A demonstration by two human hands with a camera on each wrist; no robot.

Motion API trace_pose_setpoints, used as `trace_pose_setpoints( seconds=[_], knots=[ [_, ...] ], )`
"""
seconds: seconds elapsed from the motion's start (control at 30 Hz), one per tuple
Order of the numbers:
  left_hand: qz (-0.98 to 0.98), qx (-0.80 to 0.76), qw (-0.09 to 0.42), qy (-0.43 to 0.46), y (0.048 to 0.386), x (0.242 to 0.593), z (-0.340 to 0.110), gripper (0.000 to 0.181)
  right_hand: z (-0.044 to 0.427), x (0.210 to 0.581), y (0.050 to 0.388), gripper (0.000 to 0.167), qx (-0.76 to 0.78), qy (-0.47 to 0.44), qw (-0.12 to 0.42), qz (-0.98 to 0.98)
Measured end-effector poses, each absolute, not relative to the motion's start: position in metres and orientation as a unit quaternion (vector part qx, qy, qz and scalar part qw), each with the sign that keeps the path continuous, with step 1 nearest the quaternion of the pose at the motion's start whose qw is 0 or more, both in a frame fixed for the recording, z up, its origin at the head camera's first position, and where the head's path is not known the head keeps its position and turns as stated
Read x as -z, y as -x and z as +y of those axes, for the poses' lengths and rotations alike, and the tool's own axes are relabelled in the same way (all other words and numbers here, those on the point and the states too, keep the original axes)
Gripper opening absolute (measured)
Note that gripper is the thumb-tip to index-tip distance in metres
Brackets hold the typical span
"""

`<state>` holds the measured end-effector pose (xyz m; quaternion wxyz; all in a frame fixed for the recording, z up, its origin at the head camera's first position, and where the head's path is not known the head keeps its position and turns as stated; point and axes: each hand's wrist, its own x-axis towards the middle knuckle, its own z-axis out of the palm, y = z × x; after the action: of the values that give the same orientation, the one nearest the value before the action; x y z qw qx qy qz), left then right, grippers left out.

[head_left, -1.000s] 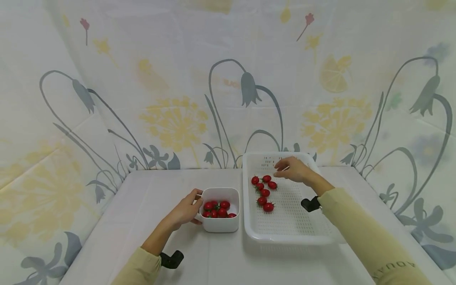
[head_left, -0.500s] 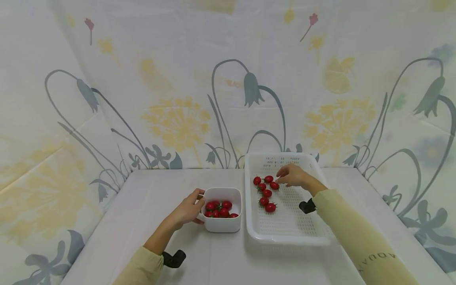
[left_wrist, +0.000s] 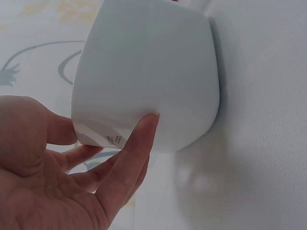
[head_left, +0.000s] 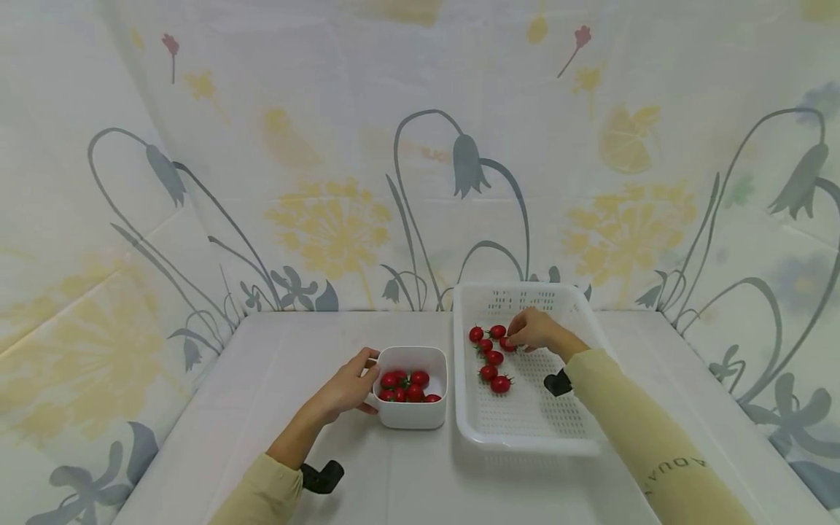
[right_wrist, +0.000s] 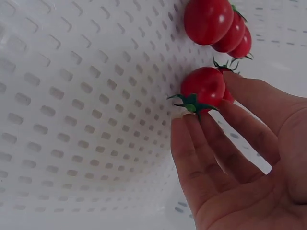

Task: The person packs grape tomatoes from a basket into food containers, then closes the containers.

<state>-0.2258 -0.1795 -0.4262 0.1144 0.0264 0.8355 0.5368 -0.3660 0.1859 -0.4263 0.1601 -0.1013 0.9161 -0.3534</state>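
A white square container holds several red cherry tomatoes. My left hand grips its left side; in the left wrist view, thumb and fingers touch the smooth wall near one corner. To the right, my right hand reaches into a white perforated basket. Its fingertips and thumb are on either side of a cherry tomato with a green calyx, pinching it. In the head view the fingers partly cover this tomato. Further cherry tomatoes lie close by in the basket.
Several tomatoes form a loose line along the basket's left half, the nearest being a tomato toward the front. Container and basket stand side by side on a white cloth. A flower-printed curtain rises behind.
My right hand has moved left and down in the basket onto the rightmost tomato of the back group. My left hand stays on the container. The head view has shifted slightly.
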Motion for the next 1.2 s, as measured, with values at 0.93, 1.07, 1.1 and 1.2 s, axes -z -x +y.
trace_pose_setpoints(
  seconds=[0.93, 1.07, 1.1, 1.2],
  knots=[
    [0.834, -0.539, 0.113, -0.03, 0.226, 0.428, -0.18, 0.029, 0.177, 0.417, 0.357, 0.015, 0.37, 0.103, 0.158, 0.91],
    [0.834, -0.539, 0.114, -0.031, 0.226, 0.429, -0.181, 0.03, 0.18, 0.407, 0.349, 0.019, 0.387, 0.116, 0.157, 0.901],
    [0.835, -0.538, 0.114, -0.031, 0.226, 0.429, -0.181, 0.03, 0.181, 0.404, 0.347, 0.02, 0.392, 0.119, 0.157, 0.899],
    [0.836, -0.536, 0.115, -0.031, 0.227, 0.429, -0.181, 0.03, 0.184, 0.399, 0.344, 0.022, 0.412, 0.124, 0.159, 0.889]
  ],
)
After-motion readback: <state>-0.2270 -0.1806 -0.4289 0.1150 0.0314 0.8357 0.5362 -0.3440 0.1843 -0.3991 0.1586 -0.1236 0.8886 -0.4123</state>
